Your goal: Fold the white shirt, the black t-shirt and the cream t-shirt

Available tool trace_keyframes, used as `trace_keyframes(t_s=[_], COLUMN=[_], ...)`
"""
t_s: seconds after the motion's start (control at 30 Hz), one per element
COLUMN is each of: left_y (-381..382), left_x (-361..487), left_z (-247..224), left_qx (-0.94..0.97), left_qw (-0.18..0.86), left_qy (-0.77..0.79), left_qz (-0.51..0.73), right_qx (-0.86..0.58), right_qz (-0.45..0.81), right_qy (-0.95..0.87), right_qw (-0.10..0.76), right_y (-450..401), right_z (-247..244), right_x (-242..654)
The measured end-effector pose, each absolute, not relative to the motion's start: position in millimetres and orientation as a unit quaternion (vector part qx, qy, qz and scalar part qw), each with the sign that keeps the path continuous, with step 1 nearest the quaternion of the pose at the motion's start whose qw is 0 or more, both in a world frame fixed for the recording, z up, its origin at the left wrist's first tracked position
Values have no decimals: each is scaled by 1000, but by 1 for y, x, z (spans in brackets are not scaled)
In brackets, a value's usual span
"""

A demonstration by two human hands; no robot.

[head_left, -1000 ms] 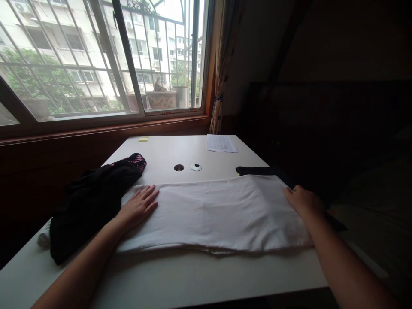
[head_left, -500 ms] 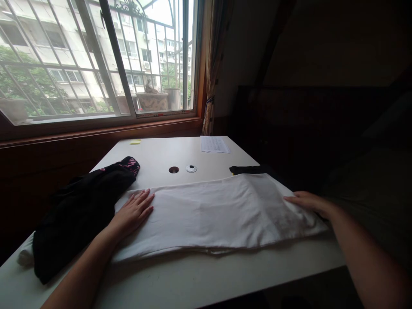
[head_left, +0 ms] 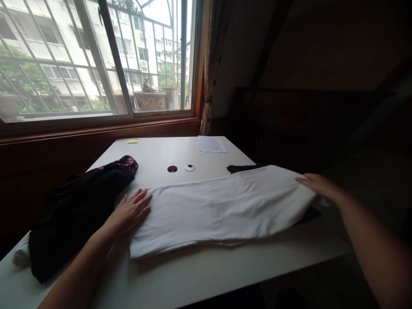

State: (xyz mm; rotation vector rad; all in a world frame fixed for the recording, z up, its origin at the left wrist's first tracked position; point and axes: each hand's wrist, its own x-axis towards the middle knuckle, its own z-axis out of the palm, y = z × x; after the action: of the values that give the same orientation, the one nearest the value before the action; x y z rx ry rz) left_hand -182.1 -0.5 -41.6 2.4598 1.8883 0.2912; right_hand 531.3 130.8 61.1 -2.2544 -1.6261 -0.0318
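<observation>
A long, folded white cloth garment (head_left: 209,210) lies across the table; its exact kind is not clear. My left hand (head_left: 133,210) rests flat at its left end, fingers stretched out over the fabric's edge. At the other end my right hand (head_left: 317,185) pinches the garment, and that end is raised off the table. The thumb side shows, while the fingers' undersides are hidden. Left of my left hand lies a black garment (head_left: 77,206) with pink lettering near its far end. A second black item (head_left: 240,168) sticks out from behind the white cloth.
The white table (head_left: 193,274) has a round cable hole (head_left: 172,169) and a white round cover (head_left: 189,168). Printed paper (head_left: 212,144) and a yellow slip (head_left: 133,140) lie at the far edge. Beyond stand a barred window (head_left: 154,64) and a curtain (head_left: 209,73).
My right hand has lifted the garment's right end and pulled it up and to the right. The garment's near left corner has slid right. My left hand has stayed nearly in place.
</observation>
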Motion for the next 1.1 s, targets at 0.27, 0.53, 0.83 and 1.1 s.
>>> trace_keyframes(t_s=[0.27,0.53,0.83,1.1], left_y=[9,8,-2,1], left_x=[-198,-207,-193,-188], left_z=[-56,-37,-19,-26], left_qx=[758,671,695,690], left_qw=[19,6,92,192], left_qy=[619,650,601,594], left_qz=[205,356,383,365], right_qx=[-756,-617,-406,-342], right_qz=[32,149,254,369], right_qy=[-636,-755,-862,-863], right_qw=[151,162,166,54], right_y=[143,130,65,51], right_z=[126,182,146,94], right_x=[456,284,102,110])
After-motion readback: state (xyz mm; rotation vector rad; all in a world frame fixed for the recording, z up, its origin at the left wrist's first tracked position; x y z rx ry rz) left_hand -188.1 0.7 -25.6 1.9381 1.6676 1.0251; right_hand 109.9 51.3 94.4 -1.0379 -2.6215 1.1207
